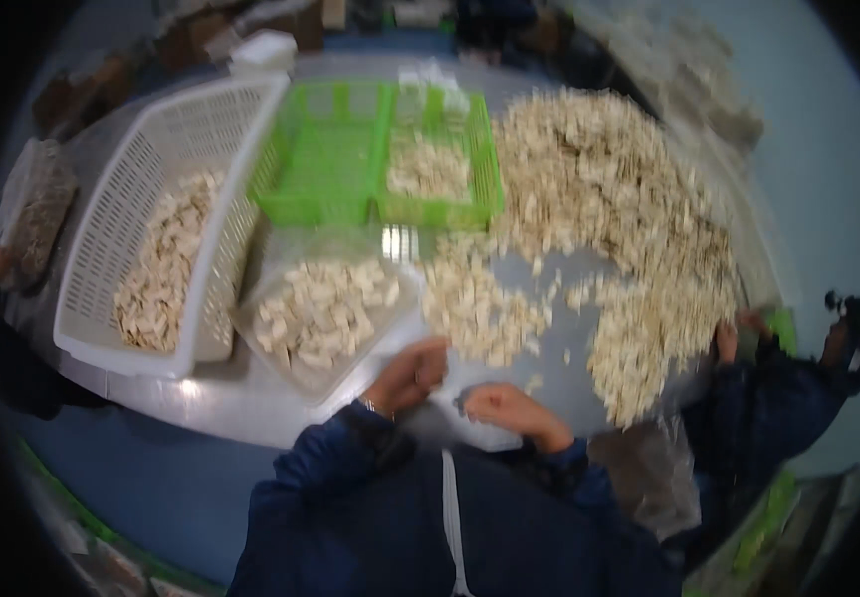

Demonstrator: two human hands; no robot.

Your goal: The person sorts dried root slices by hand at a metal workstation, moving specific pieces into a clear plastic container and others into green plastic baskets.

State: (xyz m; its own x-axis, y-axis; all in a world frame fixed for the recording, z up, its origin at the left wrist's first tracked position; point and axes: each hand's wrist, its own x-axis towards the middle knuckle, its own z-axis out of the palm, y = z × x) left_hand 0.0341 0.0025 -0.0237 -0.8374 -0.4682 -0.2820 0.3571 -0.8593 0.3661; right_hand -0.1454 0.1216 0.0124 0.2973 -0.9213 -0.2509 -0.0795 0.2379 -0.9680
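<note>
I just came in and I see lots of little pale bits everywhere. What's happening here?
A person in a dark blue jacket has both hands at the near edge of a round metal table. The left hand and right hand are curled, close beside a small heap of pale pieces. A big pile covers the far side. More pieces lie in a white basket, a clear tray and a green basket. Another person's hands reach into the pile on the right.

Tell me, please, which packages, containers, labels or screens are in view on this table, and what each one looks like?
White slatted basket: left, long, partly filled with pale pieces.
Two green mesh baskets: centre back, side by side; the right one holds some pieces.
Clear plastic tray: front of the left hand, heaped with pale pieces.
Clear bag: lower right, crumpled.
No readable labels, signs or screens.
</note>
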